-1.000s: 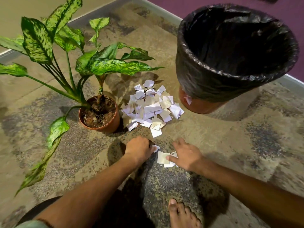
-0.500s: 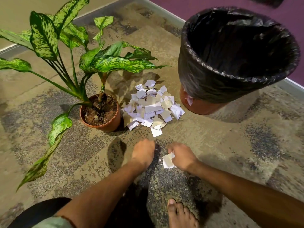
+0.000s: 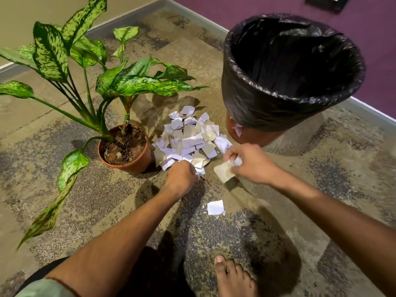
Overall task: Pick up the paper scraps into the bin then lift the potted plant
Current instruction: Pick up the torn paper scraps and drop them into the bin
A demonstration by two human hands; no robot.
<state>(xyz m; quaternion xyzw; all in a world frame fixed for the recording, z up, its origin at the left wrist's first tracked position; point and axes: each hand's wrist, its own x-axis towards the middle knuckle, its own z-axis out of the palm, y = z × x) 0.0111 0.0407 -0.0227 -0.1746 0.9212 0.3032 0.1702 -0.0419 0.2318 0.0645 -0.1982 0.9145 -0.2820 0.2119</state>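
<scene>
A pile of white and tan paper scraps point(image 3: 189, 139) lies on the carpet between the potted plant point(image 3: 126, 146) and the bin point(image 3: 289, 78), which is lined with a black bag. My left hand point(image 3: 182, 176) is curled at the pile's near edge and grips white scraps. My right hand point(image 3: 250, 162) pinches a few scraps, one tan piece hanging below the fingers, just right of the pile and in front of the bin's base. One single white scrap point(image 3: 215, 207) lies alone on the carpet nearer to me.
The plant's long spotted leaves point(image 3: 53, 56) spread left and over the pile's far side. Walls and a skirting board point(image 3: 192, 13) close off the corner behind. My bare foot point(image 3: 233, 277) rests on the carpet at the bottom.
Both hands moved forward from the near carpet to the pile's edge, carrying scraps. One white scrap stayed behind on the carpet where the right hand had been.
</scene>
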